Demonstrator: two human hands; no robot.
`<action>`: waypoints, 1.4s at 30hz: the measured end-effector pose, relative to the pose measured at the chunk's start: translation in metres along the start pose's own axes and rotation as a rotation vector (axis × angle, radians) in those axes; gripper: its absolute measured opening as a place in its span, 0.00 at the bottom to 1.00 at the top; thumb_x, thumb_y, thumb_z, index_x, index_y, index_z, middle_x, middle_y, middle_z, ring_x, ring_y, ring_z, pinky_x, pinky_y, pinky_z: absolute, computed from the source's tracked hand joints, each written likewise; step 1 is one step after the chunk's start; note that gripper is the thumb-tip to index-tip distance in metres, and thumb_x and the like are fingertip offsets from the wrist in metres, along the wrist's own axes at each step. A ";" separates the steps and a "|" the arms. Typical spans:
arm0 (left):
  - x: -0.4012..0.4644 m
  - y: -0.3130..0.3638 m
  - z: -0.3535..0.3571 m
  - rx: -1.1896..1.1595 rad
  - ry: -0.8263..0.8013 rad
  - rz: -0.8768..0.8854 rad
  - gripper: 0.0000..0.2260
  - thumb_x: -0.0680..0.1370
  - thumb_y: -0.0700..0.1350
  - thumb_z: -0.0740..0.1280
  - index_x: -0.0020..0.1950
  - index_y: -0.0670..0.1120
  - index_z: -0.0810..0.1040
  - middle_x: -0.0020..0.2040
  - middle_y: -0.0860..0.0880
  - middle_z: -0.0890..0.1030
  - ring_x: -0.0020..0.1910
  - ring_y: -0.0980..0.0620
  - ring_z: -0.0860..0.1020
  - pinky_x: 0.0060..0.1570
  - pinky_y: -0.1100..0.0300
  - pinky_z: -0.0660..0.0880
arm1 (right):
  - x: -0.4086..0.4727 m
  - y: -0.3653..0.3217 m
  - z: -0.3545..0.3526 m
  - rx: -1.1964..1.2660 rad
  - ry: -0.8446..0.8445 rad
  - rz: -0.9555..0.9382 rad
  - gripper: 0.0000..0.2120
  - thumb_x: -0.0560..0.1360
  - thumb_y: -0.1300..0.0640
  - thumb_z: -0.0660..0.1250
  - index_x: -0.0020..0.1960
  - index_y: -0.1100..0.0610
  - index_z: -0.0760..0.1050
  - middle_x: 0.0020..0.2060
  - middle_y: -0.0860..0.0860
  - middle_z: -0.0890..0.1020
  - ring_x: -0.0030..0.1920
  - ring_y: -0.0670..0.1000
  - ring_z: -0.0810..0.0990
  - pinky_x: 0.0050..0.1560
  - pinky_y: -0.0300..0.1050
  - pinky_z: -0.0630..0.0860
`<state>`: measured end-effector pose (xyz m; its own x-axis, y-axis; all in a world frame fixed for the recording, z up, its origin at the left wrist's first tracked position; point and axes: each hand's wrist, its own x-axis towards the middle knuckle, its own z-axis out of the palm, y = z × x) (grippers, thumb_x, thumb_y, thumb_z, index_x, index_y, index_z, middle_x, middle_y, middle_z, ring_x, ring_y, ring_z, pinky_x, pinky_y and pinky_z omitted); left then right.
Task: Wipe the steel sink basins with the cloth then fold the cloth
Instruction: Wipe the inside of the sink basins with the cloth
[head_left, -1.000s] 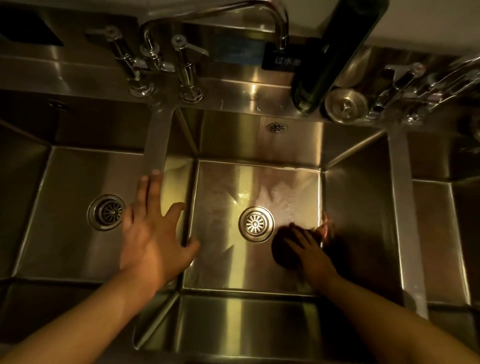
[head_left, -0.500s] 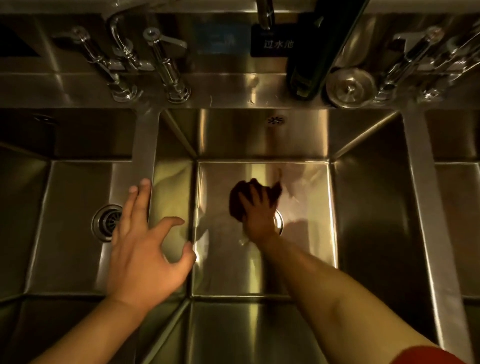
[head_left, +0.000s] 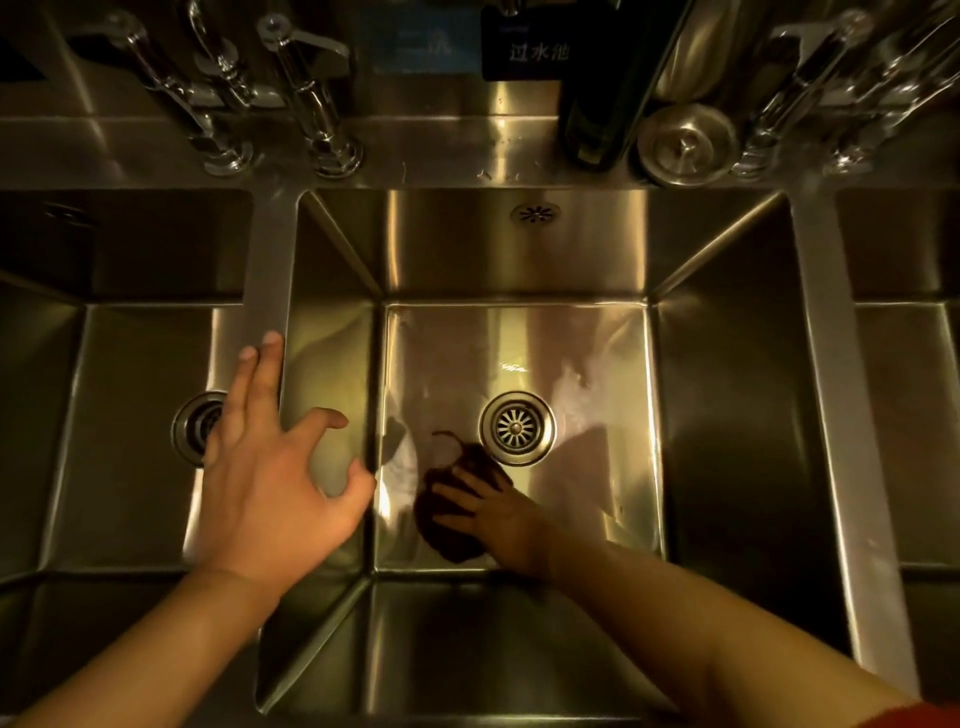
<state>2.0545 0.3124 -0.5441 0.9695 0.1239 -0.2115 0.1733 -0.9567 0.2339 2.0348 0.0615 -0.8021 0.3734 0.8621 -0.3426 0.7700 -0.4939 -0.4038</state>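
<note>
— Dark brown cloth (head_left: 457, 512) under the right hand (head_left: 501, 519), fingers spread flat, pressing it onto the floor of the middle basin (head_left: 597, 467), just beside the drain (head_left: 517, 427).

— And the left hand (head_left: 270, 483)?

— Wide open, holding nothing, fingers splayed over the divider (head_left: 267, 291) between middle and left basin (head_left: 130, 415).

— Beyond that?

— Taps (head_left: 311, 98) on the counter (head_left: 441, 150), a loose strainer (head_left: 685, 143) beside a dark bottle (head_left: 602, 104).
</note>
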 end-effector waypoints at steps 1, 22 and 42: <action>0.000 0.000 0.000 -0.002 0.003 0.003 0.19 0.70 0.58 0.68 0.57 0.53 0.84 0.86 0.48 0.47 0.84 0.49 0.42 0.76 0.36 0.58 | -0.018 0.010 0.001 0.007 -0.024 0.020 0.35 0.76 0.55 0.70 0.79 0.42 0.62 0.82 0.49 0.56 0.82 0.61 0.49 0.76 0.71 0.54; -0.002 0.001 -0.003 -0.040 0.029 0.018 0.17 0.70 0.58 0.67 0.52 0.50 0.84 0.85 0.46 0.49 0.84 0.47 0.44 0.76 0.38 0.57 | -0.013 0.138 -0.090 0.100 0.100 0.790 0.33 0.77 0.41 0.51 0.81 0.47 0.54 0.81 0.57 0.53 0.81 0.63 0.47 0.77 0.70 0.45; 0.001 0.002 -0.005 -0.025 0.040 0.030 0.16 0.69 0.56 0.67 0.50 0.48 0.85 0.84 0.42 0.54 0.84 0.44 0.47 0.72 0.35 0.64 | -0.126 0.051 -0.019 0.161 -0.279 0.638 0.43 0.81 0.52 0.64 0.81 0.42 0.34 0.78 0.50 0.27 0.78 0.61 0.28 0.78 0.70 0.50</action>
<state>2.0564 0.3119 -0.5394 0.9804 0.1061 -0.1658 0.1477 -0.9533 0.2635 2.0365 -0.0702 -0.7636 0.5623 0.3493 -0.7495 0.3517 -0.9214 -0.1655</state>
